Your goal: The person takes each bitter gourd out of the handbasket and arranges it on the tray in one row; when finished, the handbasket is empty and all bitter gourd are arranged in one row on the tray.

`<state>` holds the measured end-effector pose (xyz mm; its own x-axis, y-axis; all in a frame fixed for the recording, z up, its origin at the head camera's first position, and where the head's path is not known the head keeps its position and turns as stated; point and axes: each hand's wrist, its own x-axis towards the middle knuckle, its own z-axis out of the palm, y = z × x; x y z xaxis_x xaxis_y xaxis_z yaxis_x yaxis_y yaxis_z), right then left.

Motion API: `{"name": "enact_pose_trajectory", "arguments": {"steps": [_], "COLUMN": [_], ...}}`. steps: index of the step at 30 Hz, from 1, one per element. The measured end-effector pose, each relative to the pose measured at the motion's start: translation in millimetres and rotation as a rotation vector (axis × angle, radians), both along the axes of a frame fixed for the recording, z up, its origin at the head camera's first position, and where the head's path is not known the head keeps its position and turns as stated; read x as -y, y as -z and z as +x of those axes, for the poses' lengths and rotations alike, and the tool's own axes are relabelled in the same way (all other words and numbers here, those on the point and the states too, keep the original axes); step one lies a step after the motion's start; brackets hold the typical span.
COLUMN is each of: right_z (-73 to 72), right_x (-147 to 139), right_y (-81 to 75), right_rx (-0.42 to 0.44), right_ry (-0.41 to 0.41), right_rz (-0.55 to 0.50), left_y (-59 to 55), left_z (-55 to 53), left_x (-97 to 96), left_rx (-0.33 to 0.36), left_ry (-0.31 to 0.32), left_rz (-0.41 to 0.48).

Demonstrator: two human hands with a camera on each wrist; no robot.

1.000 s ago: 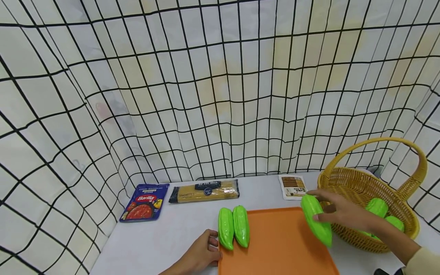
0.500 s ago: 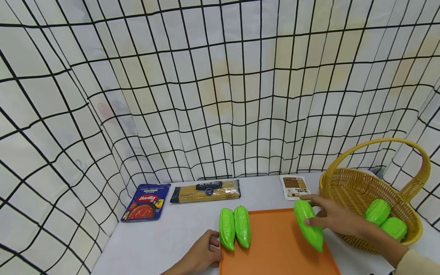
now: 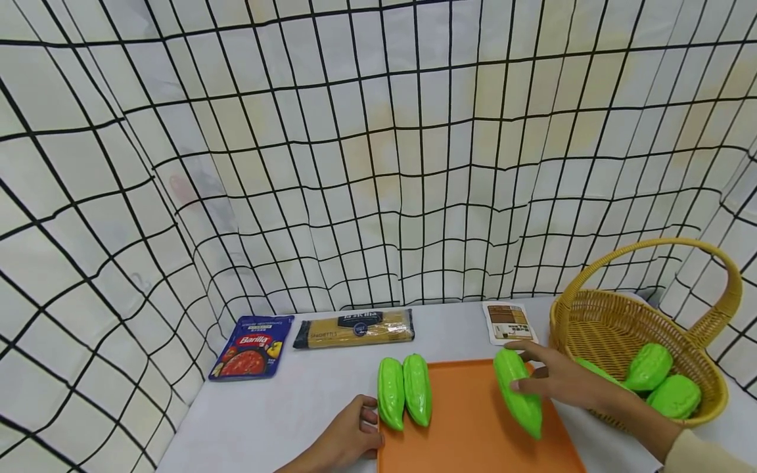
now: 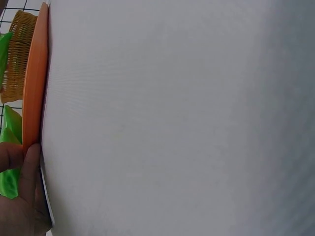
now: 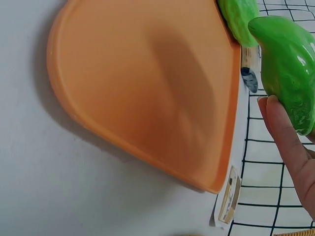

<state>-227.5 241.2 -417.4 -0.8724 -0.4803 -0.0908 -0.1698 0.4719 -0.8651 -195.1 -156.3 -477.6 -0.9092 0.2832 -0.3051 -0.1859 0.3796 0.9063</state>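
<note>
In the head view my right hand (image 3: 564,380) pinches a glossy green bitter melon (image 3: 519,397) between thumb and fingers. The melon hangs tilted over the right part of the orange tray (image 3: 467,420), pointed end down, and its shadow falls on the tray in the right wrist view. Two more bitter melons (image 3: 391,395) lie side by side along the tray's left edge. My left hand (image 3: 345,433) grips that same edge; in the left wrist view its thumb and a finger (image 4: 30,162) close on the tray rim.
A wicker basket (image 3: 597,315) with a tall handle stands at the right, holding several green melons (image 3: 649,366). Along the back lie a blue Barilla pouch (image 3: 251,348), a spaghetti pack (image 3: 355,328) and a small white-brown packet (image 3: 510,323). Black netting (image 3: 414,164) hangs behind the table.
My right hand has carried the bitter melon leftward from beside the basket to farther over the tray. The left hand has stayed on the tray edge.
</note>
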Motion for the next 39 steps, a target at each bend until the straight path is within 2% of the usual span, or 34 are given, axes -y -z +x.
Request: {"name": "enact_pose_trajectory", "arguments": {"steps": [24, 39], "right_z": [0.6, -4.6], "right_x": [20.0, 29.8], "right_y": [9.3, 15.8], "right_rx": [0.097, 0.127], "right_ry": [0.0, -0.013], "right_rz": [-0.072, -0.128], "left_y": [1.0, -1.7], "left_z": [1.2, 0.2], "left_x": [-0.9, -2.4], "left_rx": [-0.02, 0.012], "left_ry": [0.003, -0.016], "left_rz": [0.005, -0.005]}}
